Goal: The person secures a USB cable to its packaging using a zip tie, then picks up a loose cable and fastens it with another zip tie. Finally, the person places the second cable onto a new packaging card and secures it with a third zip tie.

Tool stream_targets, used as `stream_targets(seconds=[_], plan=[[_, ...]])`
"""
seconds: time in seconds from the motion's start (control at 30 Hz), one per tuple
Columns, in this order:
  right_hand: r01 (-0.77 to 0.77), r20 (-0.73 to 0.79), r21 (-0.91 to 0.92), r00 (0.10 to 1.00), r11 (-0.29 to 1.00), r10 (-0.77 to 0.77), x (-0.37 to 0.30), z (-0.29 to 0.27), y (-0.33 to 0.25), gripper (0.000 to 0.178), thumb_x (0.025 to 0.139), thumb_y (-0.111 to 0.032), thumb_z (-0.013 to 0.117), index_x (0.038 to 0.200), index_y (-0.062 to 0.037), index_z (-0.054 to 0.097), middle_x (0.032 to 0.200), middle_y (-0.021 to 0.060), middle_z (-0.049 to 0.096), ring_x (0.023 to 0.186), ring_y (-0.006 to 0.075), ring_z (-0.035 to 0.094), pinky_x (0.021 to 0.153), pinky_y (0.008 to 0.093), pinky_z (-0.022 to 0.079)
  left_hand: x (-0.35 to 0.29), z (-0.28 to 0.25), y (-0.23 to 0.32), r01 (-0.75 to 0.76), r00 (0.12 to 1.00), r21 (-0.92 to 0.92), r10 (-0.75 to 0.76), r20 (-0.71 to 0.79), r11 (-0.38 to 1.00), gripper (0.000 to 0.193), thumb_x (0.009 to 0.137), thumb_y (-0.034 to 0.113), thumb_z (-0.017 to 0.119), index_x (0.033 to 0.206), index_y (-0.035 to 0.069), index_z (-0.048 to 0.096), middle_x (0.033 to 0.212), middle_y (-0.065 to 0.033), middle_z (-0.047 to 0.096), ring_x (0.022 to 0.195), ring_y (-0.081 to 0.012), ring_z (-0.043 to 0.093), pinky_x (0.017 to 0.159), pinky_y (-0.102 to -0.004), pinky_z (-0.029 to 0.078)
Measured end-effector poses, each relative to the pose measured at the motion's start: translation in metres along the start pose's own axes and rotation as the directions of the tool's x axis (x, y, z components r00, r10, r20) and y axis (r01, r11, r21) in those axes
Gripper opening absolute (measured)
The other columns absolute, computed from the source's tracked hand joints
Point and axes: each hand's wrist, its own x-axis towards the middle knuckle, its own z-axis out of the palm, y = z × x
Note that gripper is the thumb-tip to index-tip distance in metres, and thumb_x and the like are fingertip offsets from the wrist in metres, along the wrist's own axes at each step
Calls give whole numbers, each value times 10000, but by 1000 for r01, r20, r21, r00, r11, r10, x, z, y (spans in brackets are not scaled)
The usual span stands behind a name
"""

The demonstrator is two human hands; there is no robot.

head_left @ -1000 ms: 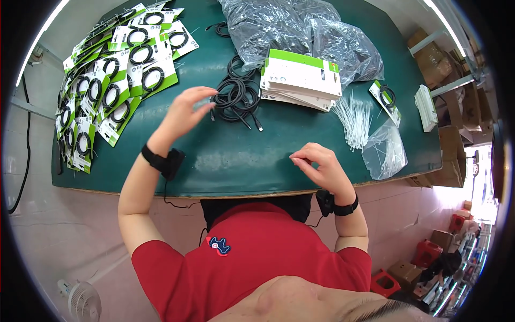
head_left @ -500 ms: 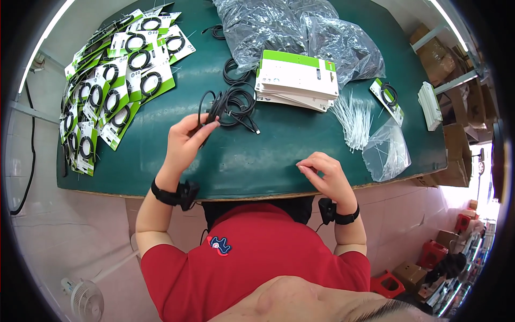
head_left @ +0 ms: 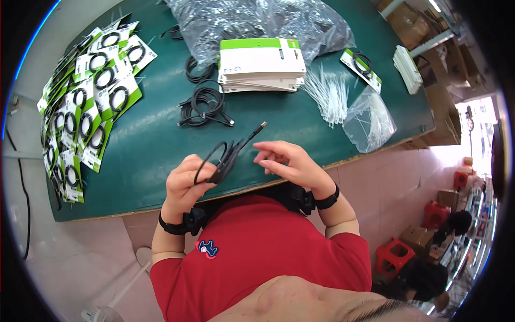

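Note:
A coiled black cable is pinched in my left hand above the near part of the table. One end of the cable, with a metal plug, sticks up to the right. My right hand is close to that plug, its fingers loosely stretched and nothing visible in them. Beyond the hands lie more coiled black cables on the green table. Behind them stands a stack of white and green cards.
On the left is a heap of carded cables. Clear plastic bags lie at the back. To the right are white cable ties, a small plastic bag, a single carded cable and another card stack.
My left hand has brought the coiled cable away from the other coils, nearer to me. My right hand has moved left toward it, its fingers now more extended. The whole view has shifted.

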Motion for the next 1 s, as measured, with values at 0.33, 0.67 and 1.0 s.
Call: stream_targets(seconds=[0.33, 0.67, 1.0], plan=[[-27, -8, 243, 1000, 970, 29, -4, -2, 0, 353, 979, -28, 586, 1331, -1, 563, 1044, 86, 664, 820, 87, 628, 721, 226, 526, 8, 23, 1, -227, 968, 289, 182, 175, 930, 212, 746, 45, 689, 948, 77, 744, 1019, -57, 713, 789, -200, 580, 700, -330, 464], [217, -140, 107, 969, 970, -201, -7, 2, -4, 256, 942, 44, 602, 1184, 3, 672, 983, 80, 642, 797, 109, 624, 688, 230, 509, 7, 31, 13, -462, 887, 660, 316, 338, 593, 301, 668, 104, 652, 956, 107, 738, 1133, 9, 684, 886, -188, 581, 703, -320, 517], [332, -81, -170, 934, 928, -348, -5, 0, -3, 404, 875, 71, 643, 1272, 0, 611, 1149, 106, 606, 898, 147, 621, 751, 260, 516, 6, 30, 4, -295, 952, 425, 226, 206, 856, 264, 723, 25, 675, 977, 74, 730, 1126, -48, 693, 851, -187, 604, 734, -313, 522]])
